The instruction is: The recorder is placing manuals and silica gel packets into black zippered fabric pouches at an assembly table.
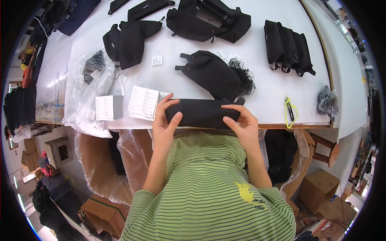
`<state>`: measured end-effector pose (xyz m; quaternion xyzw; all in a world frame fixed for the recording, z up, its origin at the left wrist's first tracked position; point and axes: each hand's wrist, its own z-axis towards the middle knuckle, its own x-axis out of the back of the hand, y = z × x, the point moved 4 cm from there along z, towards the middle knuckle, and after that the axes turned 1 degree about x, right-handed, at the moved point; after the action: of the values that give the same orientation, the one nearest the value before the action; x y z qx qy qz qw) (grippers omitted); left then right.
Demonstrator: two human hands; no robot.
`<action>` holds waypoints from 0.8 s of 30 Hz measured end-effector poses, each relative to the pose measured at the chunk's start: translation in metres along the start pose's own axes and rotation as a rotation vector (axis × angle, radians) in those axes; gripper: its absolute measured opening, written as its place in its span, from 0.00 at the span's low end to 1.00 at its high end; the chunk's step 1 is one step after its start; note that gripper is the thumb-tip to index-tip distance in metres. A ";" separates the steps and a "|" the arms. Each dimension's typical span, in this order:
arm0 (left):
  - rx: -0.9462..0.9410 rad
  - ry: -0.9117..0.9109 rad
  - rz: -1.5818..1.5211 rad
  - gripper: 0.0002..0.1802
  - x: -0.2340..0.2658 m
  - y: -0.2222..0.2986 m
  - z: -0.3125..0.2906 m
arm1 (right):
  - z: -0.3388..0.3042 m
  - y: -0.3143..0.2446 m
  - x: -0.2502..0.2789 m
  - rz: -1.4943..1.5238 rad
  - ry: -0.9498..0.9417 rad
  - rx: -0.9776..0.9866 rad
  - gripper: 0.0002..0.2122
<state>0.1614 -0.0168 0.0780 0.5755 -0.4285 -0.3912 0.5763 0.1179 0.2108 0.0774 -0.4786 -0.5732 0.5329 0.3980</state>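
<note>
You have a black pouch [199,113] stretched sideways between both hands at the near edge of the white tabletop [261,105], just in front of your striped shirt [213,172]. The step in hand looks like handling this one piece, perhaps checking or smoothing it, though a single moment cannot settle which. The next move seems to call for an even hold on both ends, so the soft fabric neither sags nor twists. Your left hand [163,120] grasps the left end, thumb on the face towards you and fingers reaching over the far edge; your right hand [246,121] mirrors it, thumb near the lower right and index finger along the upper edge. The grip is closed on the pouch on both sides, but how firmly you press, you cannot tell from here. Both forearms rise from below with elbows bent and spread, hands turned inward. Just beyond the pouch lies a larger black bag [211,72] beside a tangle of black cords [243,80], with a stack of white cards [143,102] near your left hand.
</note>
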 end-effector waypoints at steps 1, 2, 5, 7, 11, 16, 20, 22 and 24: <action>-0.007 -0.007 -0.002 0.15 0.000 -0.002 0.000 | 0.000 0.001 0.002 0.014 -0.009 -0.011 0.12; 0.018 -0.012 -0.051 0.13 0.001 -0.007 -0.001 | 0.000 0.002 0.004 0.026 -0.015 -0.020 0.12; -0.005 -0.016 -0.083 0.09 -0.005 -0.007 -0.003 | -0.001 0.000 0.011 0.037 -0.026 0.029 0.11; -0.106 0.008 -0.052 0.08 -0.005 -0.003 -0.005 | -0.001 -0.003 0.019 0.027 -0.108 0.015 0.10; -0.166 -0.087 -0.043 0.09 -0.006 0.007 -0.007 | -0.005 0.006 0.045 0.215 0.027 -0.043 0.14; -0.197 -0.316 -0.022 0.09 -0.026 0.024 -0.002 | -0.010 0.027 0.054 0.038 -0.360 -0.294 0.21; -0.224 -0.328 -0.017 0.09 -0.038 0.030 0.003 | -0.011 0.003 0.058 -0.422 -0.062 -0.072 0.20; -0.148 -0.202 0.027 0.07 -0.042 0.028 0.007 | -0.013 -0.025 0.056 -0.609 -0.031 0.138 0.21; 0.039 -0.169 -0.057 0.06 -0.043 0.015 0.008 | -0.020 -0.047 0.049 -0.844 -0.139 0.377 0.22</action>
<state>0.1394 0.0213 0.0910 0.5637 -0.4664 -0.4463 0.5154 0.1203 0.2644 0.1235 -0.0861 -0.6361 0.4501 0.6208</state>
